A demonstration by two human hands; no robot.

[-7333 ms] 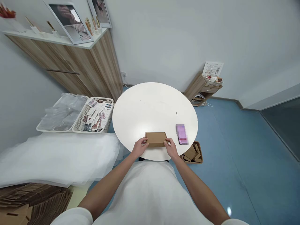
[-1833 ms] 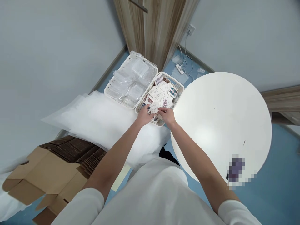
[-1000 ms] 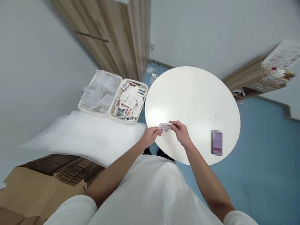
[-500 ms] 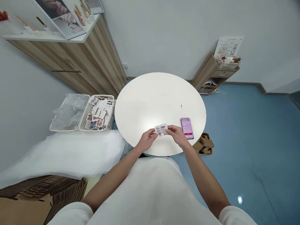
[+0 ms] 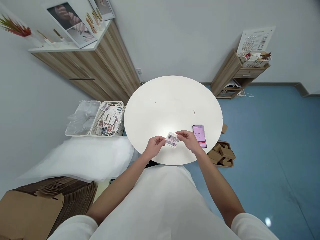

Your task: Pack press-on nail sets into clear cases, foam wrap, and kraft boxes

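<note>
Both my hands hold a small clear pack of press-on nails (image 5: 172,139) just above the near edge of the round white table (image 5: 172,100). My left hand (image 5: 154,146) pinches its left end, and my right hand (image 5: 188,139) pinches its right end. The pack shows several coloured nails in rows. A phone (image 5: 199,135) with a pink screen lies on the table just right of my right hand.
Left of the table stand a white basket (image 5: 108,117) of nail packs and a tray of clear bags (image 5: 80,117). White foam sheets (image 5: 77,160) lie nearer, then flat cardboard (image 5: 42,206). A box of small cartons (image 5: 223,156) sits on the blue floor at right.
The closed brown box left the table. My hands took a nail pack from the white basket, brought it over the table's near edge and tilted it slightly.
</note>
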